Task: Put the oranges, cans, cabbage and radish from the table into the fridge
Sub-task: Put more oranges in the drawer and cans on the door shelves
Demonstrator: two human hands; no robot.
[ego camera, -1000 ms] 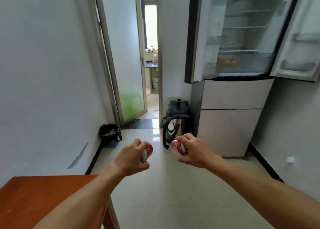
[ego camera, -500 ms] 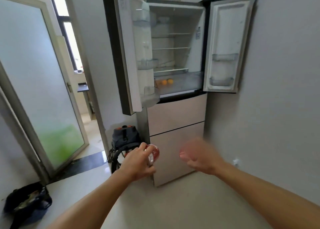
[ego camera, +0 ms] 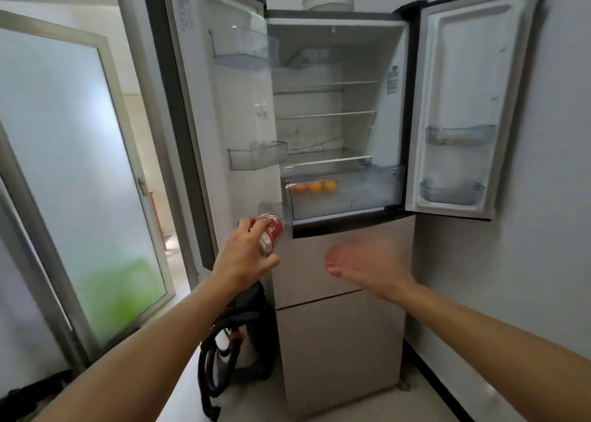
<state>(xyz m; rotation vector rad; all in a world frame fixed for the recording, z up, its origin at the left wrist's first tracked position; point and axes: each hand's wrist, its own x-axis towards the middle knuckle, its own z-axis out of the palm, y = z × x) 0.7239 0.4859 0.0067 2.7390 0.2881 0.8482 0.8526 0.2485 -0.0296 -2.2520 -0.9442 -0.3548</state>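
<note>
The person is standing before the fridge (ego camera: 339, 262), and its 2 upper doors are hanging wide open. The left hand (ego camera: 244, 258) is holding 1 red can (ego camera: 270, 233), the grip wrapping tightly round its side, the can tilting with its top toward the fridge and sitting just beside the lowest bin of the left door. The right hand (ego camera: 364, 262) is blurring heavily in front of the closed upper drawer; a red smear (ego camera: 332, 260) is showing at its fingers, likely a 2nd can, yet I cannot tell for sure what the grip is doing there. Inside, 3 oranges (ego camera: 315, 187) are lying together at the left end of the clear crisper drawer (ego camera: 367, 191), touching or nearly so. 3 wire shelves above it are showing nothing on them. 1 stack of white dishes (ego camera: 328, 2) is sitting on top of the fridge. 1 black vacuum (ego camera: 236, 341) with a coiled hose is standing on the floor against the fridge's left side.
</note>
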